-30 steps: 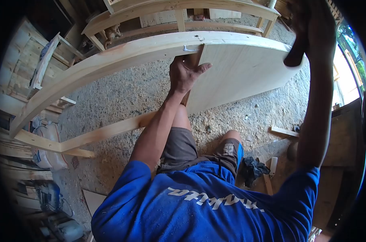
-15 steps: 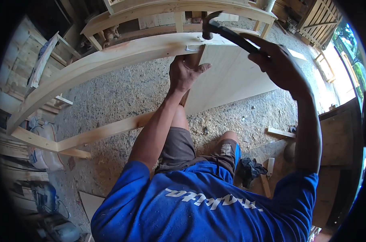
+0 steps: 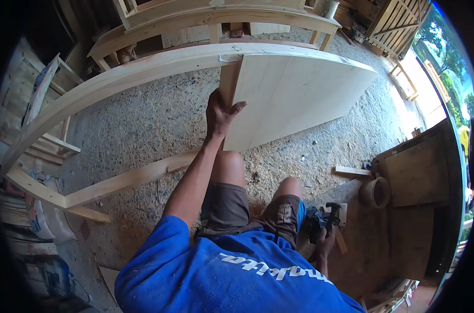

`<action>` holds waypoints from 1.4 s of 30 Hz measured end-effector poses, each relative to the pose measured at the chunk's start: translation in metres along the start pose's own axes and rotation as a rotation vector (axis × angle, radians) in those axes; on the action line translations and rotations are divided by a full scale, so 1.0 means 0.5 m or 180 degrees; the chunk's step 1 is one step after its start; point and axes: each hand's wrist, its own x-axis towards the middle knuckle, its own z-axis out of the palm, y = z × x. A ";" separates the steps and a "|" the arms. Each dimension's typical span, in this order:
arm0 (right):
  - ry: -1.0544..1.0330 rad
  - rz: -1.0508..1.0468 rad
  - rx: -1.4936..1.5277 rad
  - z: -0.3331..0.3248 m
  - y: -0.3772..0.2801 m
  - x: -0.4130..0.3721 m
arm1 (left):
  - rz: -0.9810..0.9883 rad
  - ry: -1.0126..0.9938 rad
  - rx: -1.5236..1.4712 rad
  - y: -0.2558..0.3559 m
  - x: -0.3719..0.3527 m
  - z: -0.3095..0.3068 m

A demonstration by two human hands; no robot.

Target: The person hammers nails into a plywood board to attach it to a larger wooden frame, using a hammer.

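My left hand [image 3: 221, 117] is wrapped round the upright wooden crosspiece [image 3: 229, 83] of a large curved wooden frame [image 3: 138, 65], its thumb pointing right. A pale plywood panel [image 3: 294, 94] covers the frame's right part, beside that hand. Low at my right side, my right hand [image 3: 326, 241] holds the hammer [image 3: 332, 211] by its handle, head up. Crumpled black plastic [image 3: 313, 218] lies beside the hammer, partly hidden by it.
A wooden bench frame [image 3: 205, 18] stands beyond the curved frame. On the right are a round hollow container [image 3: 375, 192], a short wood offcut [image 3: 352, 170] and a large brown board [image 3: 414, 172]. Sacks [image 3: 49, 219] lie at left; shavings litter the floor [image 3: 158, 120].
My right hand has dropped with the hammer from above the frame's top edge to low beside my right leg. My left hand still holds the crosspiece; the view has shifted slightly.
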 end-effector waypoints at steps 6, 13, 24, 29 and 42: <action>-0.0245 0.1070 -0.0865 0.011 0.069 -0.187 | -0.0185 0.0442 0.0441 -0.070 0.060 0.022; -0.0532 0.1748 -0.1298 0.040 0.098 -0.349 | -0.0473 0.0703 0.1221 -0.120 0.118 0.027; -0.0771 0.1637 -0.1116 0.055 0.132 -0.367 | -0.0894 0.0758 0.1358 -0.094 0.154 0.036; -0.1150 0.1188 -0.1066 0.077 0.209 -0.267 | -0.1908 0.0604 0.1784 -0.141 0.147 0.006; -0.1419 -0.0001 -0.0942 0.222 0.195 0.079 | -0.3335 0.0037 0.1202 -0.442 -0.067 -0.078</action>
